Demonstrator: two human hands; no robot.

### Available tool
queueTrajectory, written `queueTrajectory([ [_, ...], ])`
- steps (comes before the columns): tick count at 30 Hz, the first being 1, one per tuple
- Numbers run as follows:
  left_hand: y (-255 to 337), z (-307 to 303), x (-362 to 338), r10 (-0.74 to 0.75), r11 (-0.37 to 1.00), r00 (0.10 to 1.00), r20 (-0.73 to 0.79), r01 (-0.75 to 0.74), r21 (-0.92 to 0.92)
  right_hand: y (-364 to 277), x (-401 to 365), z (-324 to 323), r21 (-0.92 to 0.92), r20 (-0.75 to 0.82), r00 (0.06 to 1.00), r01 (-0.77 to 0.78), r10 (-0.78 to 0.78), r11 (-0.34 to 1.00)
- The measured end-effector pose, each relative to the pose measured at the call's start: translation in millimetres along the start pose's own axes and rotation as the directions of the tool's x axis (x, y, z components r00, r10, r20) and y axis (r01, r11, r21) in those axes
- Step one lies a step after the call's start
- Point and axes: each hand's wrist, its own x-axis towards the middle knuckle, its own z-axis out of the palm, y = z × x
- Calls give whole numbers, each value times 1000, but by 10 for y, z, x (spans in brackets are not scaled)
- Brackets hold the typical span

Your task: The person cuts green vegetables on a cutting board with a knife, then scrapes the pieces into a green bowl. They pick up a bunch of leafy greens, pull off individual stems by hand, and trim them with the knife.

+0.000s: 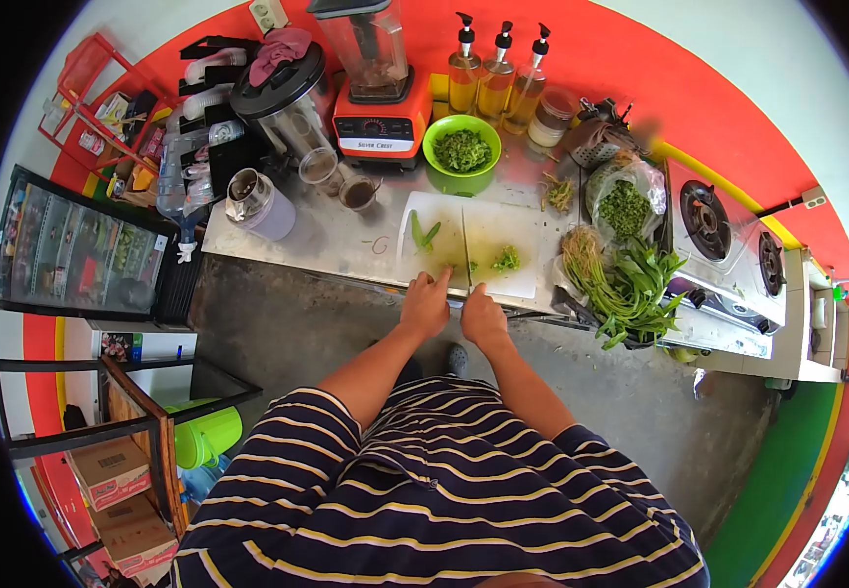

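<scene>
The left hand's (pixel 426 304) fingers (pixel 440 280) bend down onto the near edge of the white cutting board (pixel 488 227); whether they pinch anything I cannot tell. Just beside it, the right hand (pixel 483 317) is clenched, its contents too small to make out. Chopped greens (pixel 507 259) lie on the board ahead, green pods (pixel 423 233) to their left, and a leafy bundle (pixel 632 286) to the right.

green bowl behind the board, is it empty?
No, the green bowl holds a heap of chopped greens.
</scene>
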Motion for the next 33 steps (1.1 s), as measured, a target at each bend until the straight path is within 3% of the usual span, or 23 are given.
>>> queueTrajectory([
  [1,15,38,-4,67,998,992,-109,-65,27,68,-33,-7,18,-15,999,-28,29,999],
  [2,22,84,23,72,997,991,-112,-70,24,137,-62,-17,15,-20,999,-31,32,999],
  [4,30,194,94,62,995,954,-293,-83,-58,238,-115,-71,38,-61,995,-79,81,996],
  [8,33,222,293,64,982,947,-316,-116,-151,334,-83,-141,61,-56,995,-85,88,995],
  [10,71,192,352,-110,969,970,-216,57,-239,311,-63,-149,83,-49,999,-7,11,997],
  [14,19,251,482,-104,961,972,-211,43,-273,203,-29,-155,119,-19,999,34,-32,992],
  [16,74,206,469,-114,952,931,-347,3,-305,135,-64,-174,37,16,994,110,-111,993],
  [19,39,196,474,-175,902,941,-290,35,-430,59,-66,-121,36,-10,995,100,-99,994],
  [22,-10,205,442,-86,937,936,-340,-40,-347,30,-98,-75,21,-24,999,44,-43,999],
  [25,4,236,398,-116,930,924,-365,-28,-367,4,-156,-19,-93,-8,1000,15,-15,996],
  [28,-39,274,339,-85,942,911,-404,-59,-331,-30,-103,-39,-54,29,999,-11,13,998],
  [33,-28,234,289,-39,950,900,-434,-102,-295,-75,56,-203,-92,31,999,46,-44,995],
])
